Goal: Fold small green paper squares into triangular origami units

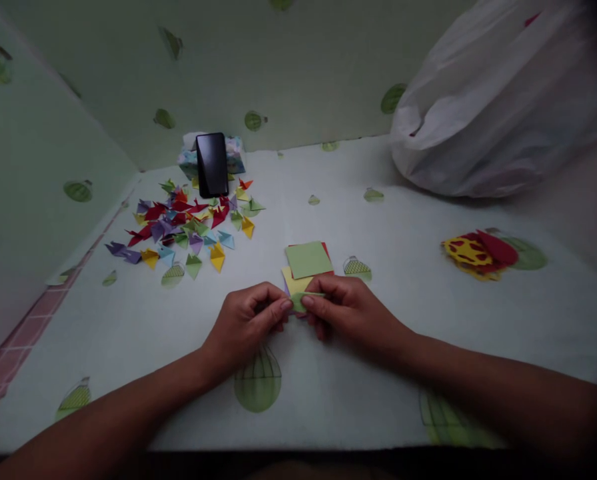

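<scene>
A small piece of folded green paper is pinched between both my hands, low over the middle of the table. My left hand grips its left end with thumb and fingers. On the other end, my right hand is closed, thumb on top; a thin green edge shows along its index finger. Just beyond the hands lies a loose stack of square paper sheets, green on top, with red, yellow and purple edges showing. My fingers hide part of the folded paper and the near sheets.
Many small folded paper pieces in several colours lie at the left. Behind them a phone leans on a tissue box. Red and yellow cut-outs lie at the right, below a large white plastic bag. Walls border the left and back.
</scene>
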The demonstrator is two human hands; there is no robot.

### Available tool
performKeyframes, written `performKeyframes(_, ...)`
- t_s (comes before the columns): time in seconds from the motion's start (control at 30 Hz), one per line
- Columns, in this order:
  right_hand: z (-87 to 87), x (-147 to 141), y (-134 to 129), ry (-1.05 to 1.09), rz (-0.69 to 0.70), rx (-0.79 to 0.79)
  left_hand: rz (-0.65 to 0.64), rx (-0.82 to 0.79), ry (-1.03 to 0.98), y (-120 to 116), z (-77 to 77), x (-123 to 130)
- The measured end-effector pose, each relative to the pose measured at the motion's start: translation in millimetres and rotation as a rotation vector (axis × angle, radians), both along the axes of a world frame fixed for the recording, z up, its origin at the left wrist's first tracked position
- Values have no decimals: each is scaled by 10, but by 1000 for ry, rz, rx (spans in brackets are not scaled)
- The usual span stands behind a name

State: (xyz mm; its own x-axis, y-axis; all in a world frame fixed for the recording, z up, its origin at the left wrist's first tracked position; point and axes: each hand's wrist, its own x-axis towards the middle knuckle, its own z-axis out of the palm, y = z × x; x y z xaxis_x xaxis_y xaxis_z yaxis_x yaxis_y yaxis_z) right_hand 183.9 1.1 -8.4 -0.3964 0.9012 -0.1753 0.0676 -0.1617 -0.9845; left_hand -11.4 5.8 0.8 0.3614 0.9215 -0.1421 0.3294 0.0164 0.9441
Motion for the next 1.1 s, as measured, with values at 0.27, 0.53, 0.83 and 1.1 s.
performKeyframes(0.27, 37, 4, 14, 15, -51, 19, -119, -3, 26, -6, 25, 23)
performKeyframes(0.53, -22, 1, 12, 117, 19, -7, -2, -133, -77, -45, 23, 28)
performKeyframes(0.83, -9, -4, 2, 79, 55, -16, -13, -199, -162, -28, 13, 51)
performKeyframes(1.1, -23, -17, -4, 48, 41, -3, 26, -195, -126, -14, 19, 37)
